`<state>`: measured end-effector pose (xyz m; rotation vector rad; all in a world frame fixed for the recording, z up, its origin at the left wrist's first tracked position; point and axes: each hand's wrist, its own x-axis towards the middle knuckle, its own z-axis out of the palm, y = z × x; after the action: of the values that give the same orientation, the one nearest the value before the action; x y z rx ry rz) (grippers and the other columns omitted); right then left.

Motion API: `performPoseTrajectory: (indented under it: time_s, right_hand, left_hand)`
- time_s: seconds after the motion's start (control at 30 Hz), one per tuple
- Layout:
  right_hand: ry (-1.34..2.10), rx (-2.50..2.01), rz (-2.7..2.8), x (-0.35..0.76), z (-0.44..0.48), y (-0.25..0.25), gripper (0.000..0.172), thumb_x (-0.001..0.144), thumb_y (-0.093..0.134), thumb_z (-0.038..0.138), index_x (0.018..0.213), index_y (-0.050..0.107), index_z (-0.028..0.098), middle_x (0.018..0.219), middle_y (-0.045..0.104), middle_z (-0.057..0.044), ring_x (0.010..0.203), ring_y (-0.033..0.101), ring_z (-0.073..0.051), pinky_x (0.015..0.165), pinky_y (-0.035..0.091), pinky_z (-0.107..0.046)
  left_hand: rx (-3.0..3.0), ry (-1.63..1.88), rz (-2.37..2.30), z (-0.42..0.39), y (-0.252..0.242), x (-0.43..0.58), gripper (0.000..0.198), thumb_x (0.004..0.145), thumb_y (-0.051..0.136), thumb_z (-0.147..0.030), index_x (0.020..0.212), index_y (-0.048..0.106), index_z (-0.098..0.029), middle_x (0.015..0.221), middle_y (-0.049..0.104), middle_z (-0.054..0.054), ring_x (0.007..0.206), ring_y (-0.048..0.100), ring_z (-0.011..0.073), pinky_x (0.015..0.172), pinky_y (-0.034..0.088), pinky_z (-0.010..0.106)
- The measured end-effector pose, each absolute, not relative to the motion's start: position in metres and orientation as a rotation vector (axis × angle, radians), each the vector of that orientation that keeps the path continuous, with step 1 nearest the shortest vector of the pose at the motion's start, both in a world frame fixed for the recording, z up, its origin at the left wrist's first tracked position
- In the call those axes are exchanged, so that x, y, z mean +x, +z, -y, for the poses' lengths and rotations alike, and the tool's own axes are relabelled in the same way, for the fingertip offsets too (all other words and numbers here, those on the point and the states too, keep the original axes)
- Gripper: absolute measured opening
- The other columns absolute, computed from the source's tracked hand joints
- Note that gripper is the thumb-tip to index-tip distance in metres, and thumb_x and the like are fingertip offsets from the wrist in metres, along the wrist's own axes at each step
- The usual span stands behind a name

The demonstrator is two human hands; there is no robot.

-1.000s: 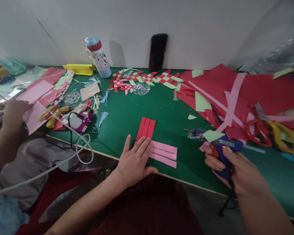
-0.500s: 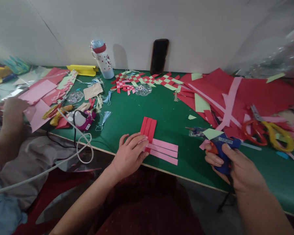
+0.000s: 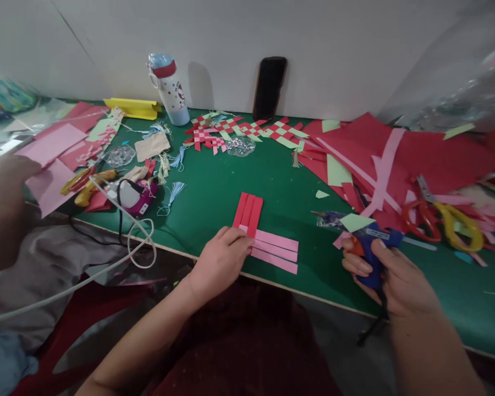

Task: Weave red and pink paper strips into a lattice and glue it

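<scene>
Red strips (image 3: 248,210) and pink strips (image 3: 278,252) of paper cross each other near the table's front edge, with loose ends pointing away from me and to the right. My left hand (image 3: 221,259) is closed over the crossing, its bent fingers pressed on the paper and hiding part of the weave. In my right hand (image 3: 400,278) is a blue glue gun (image 3: 372,263) with an orange trigger, its nozzle pointing left. The gun is apart from the strips. A pale green paper scrap (image 3: 357,222) shows by its front end.
Red sheets (image 3: 441,154) and scissors (image 3: 457,225) lie on the right. Behind are woven paper pieces (image 3: 278,132), a dish of gems (image 3: 240,146), a phone (image 3: 269,88) and a bottle (image 3: 171,91). Cables (image 3: 142,242) hang left, near another person's arm (image 3: 4,198).
My left hand's fingers have drawn closer together over the strips, baring a little more pink at the crossing. The view has shifted slightly. My right hand still holds the glue gun.
</scene>
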<state>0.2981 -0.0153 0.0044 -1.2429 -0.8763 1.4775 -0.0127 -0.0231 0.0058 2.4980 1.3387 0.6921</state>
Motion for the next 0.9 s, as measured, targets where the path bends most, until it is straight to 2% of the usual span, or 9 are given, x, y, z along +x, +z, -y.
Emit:
performPoseTrajectory:
  time_s: [0.07,0.17,0.3,0.47,0.6,0.7,0.9]
  right_hand:
    - [1.476,-1.219,0.847,0.300,0.015,0.001,0.025,0.082,0.066,0.047,0.085,0.066,0.022,0.089,0.056,-0.003,0.052,0.032,-0.006,0.044,0.033,-0.024]
    - [1.485,-1.238,0.855,0.301,0.017,0.000,0.023,0.083,0.064,0.046,0.087,0.066,0.023,0.092,0.056,-0.004,0.053,0.033,-0.008,0.046,0.032,-0.027]
    - [1.473,-1.285,0.841,0.298,0.020,0.006,0.022,0.082,0.065,0.046,0.085,0.065,0.024,0.090,0.057,-0.005,0.053,0.037,-0.010,0.047,0.031,-0.031]
    - [1.508,-1.314,0.866,0.293,0.022,0.017,0.026,0.081,0.068,0.047,0.083,0.065,0.022,0.080,0.059,-0.004,0.054,0.040,-0.010,0.048,0.031,-0.030]
    - [1.610,-1.318,1.035,0.285,0.021,0.025,0.033,0.083,0.066,0.051,0.084,0.068,0.018,0.064,0.057,-0.002,0.052,0.045,-0.010,0.050,0.032,-0.027]
    - [1.636,-1.278,1.099,0.280,0.020,0.030,0.036,0.083,0.066,0.053,0.083,0.069,0.017,0.060,0.056,-0.002,0.050,0.045,-0.010,0.048,0.030,-0.026]
    - [1.651,-1.258,1.053,0.278,0.023,0.029,0.036,0.082,0.066,0.054,0.082,0.069,0.018,0.066,0.060,-0.003,0.050,0.046,-0.009,0.048,0.031,-0.025]
  left_hand:
    - [2.400,0.655,-1.341,0.015,0.007,-0.009,0.017,0.094,0.053,-0.016,0.107,0.064,-0.016,0.102,0.066,0.008,0.098,0.061,0.0217,0.090,0.054,0.038]
    - [2.329,0.510,-1.331,0.006,0.009,-0.006,0.024,0.090,0.058,-0.015,0.114,0.061,-0.014,0.103,0.064,0.009,0.099,0.061,0.0227,0.091,0.054,0.039]
    - [2.313,0.335,-1.343,-0.001,0.014,-0.003,0.028,0.090,0.055,-0.015,0.117,0.059,-0.014,0.103,0.062,0.010,0.095,0.062,0.0228,0.090,0.053,0.040]
    - [2.283,0.345,-1.389,-0.008,0.021,-0.003,0.039,0.089,0.050,-0.010,0.128,0.050,-0.012,0.112,0.062,0.012,0.107,0.060,0.0250,0.094,0.050,0.042]
    - [2.308,0.366,-1.438,-0.017,0.032,-0.004,0.024,0.091,0.050,-0.015,0.114,0.056,-0.017,0.101,0.060,0.008,0.096,0.061,0.0220,0.085,0.052,0.037]
    - [2.278,0.271,-1.503,-0.022,0.038,0.001,0.013,0.091,0.052,-0.018,0.103,0.056,-0.019,0.093,0.060,0.005,0.087,0.061,0.0207,0.077,0.051,0.034]
    - [2.195,0.014,-1.698,-0.023,0.031,0.017,0.016,0.090,0.057,-0.023,0.103,0.049,-0.017,0.102,0.062,0.009,0.091,0.064,0.0235,0.075,0.050,0.034]
